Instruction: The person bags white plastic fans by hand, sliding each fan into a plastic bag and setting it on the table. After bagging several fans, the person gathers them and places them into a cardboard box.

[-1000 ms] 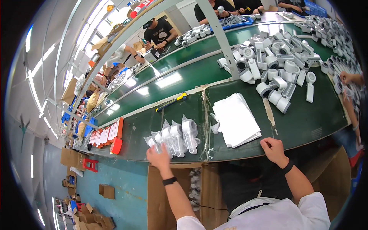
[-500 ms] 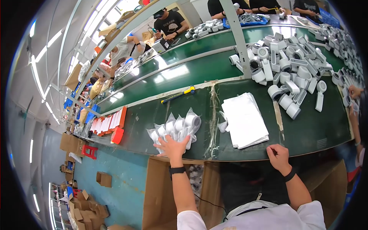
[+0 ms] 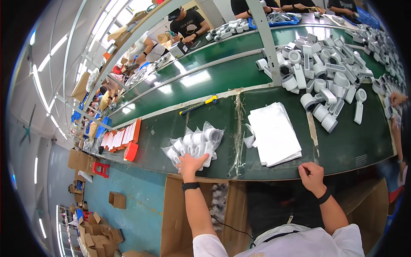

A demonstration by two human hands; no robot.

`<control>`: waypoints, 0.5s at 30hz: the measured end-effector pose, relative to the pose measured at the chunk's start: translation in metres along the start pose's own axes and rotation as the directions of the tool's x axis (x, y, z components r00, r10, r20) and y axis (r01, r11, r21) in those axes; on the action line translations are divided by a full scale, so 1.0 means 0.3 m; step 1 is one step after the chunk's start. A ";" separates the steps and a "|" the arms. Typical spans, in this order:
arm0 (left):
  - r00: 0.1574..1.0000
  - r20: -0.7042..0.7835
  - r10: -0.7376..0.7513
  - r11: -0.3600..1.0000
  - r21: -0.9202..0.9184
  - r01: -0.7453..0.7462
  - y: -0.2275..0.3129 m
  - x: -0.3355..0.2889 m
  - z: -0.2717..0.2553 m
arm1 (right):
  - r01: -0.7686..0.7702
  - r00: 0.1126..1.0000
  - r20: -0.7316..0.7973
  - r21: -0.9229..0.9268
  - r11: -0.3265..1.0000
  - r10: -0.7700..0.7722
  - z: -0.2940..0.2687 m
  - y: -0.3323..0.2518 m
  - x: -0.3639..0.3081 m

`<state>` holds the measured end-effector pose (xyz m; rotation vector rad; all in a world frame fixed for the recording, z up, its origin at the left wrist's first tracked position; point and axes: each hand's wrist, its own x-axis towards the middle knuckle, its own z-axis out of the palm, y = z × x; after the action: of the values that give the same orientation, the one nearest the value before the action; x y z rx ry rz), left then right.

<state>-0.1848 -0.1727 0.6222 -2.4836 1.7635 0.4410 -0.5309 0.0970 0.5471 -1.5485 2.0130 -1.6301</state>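
Can make out short white lettering [image 3: 187,22] on the chest of a black T-shirt [image 3: 183,31] across the green belt [image 3: 231,48], right above a pale printed shape [image 3: 189,29]; can also spot faint lines [image 3: 361,160] on the dark green tabletop [image 3: 355,145], way too small to read tbh.

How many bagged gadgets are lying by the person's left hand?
5 visible: the bagged gadgets lie side by side in one row on the table, at the left hand, which covers some near ends. It may hide more.
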 end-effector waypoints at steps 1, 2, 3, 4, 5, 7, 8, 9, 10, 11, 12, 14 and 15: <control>1.000 0.006 -0.005 1.000 0.027 0.004 0.004 0.006 0.004 | 0.000 1.000 0.002 0.001 1.000 0.000 0.003 0.002 -0.001; 1.000 0.007 -0.005 1.000 0.028 0.005 0.009 0.008 0.008 | 0.000 1.000 -0.005 -0.003 1.000 0.000 0.005 0.006 -0.004; 1.000 -0.005 -0.008 1.000 0.022 0.008 0.013 0.009 0.012 | 0.000 1.000 -0.011 -0.007 1.000 0.000 0.006 0.008 -0.006; 1.000 -0.017 -0.012 1.000 0.015 0.012 0.017 0.011 0.015 | -0.001 1.000 -0.011 -0.007 1.000 0.001 0.005 0.006 -0.006; 1.000 -0.016 -0.013 1.000 0.016 0.013 0.021 0.013 0.018 | 0.005 1.000 -0.012 -0.014 1.000 -0.005 0.002 0.003 -0.003; 0.998 -0.065 -0.023 1.000 -0.017 0.021 0.027 0.017 0.025 | 0.010 1.000 -0.013 -0.021 1.000 -0.011 0.002 0.002 -0.004; 0.998 -0.064 -0.020 1.000 -0.017 0.019 0.030 0.019 0.031 | 0.012 1.000 -0.011 -0.018 1.000 -0.013 0.005 0.006 -0.005; 0.995 -0.095 -0.030 0.999 -0.026 0.028 0.030 0.021 0.036 | 0.015 1.000 -0.010 -0.015 1.000 -0.015 0.006 0.008 -0.006; 0.991 -0.125 -0.042 0.999 -0.035 0.037 0.031 0.023 0.040 | 0.014 1.000 -0.011 -0.017 1.000 -0.014 0.004 0.007 -0.005; 0.991 -0.125 -0.041 0.999 -0.034 0.037 0.033 0.025 0.039 | 0.016 1.000 -0.014 -0.011 1.000 -0.016 0.005 0.003 -0.003; 0.992 -0.121 -0.042 0.998 -0.040 0.038 0.038 0.028 0.037 | 0.018 1.000 -0.016 -0.006 1.000 -0.018 0.004 0.001 -0.002; 0.992 -0.119 -0.046 0.998 -0.045 0.040 0.042 0.034 0.034 | 0.025 0.999 -0.020 -0.013 1.000 -0.025 0.003 0.000 -0.002; 0.992 -0.116 -0.054 0.998 -0.049 0.048 0.044 0.038 0.032 | 0.032 0.999 -0.024 -0.019 0.999 -0.032 0.004 0.000 -0.001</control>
<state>-0.1955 -0.1854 0.6114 -2.6309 1.7442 0.3424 -0.5299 0.0965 0.5467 -1.5833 2.0320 -1.6539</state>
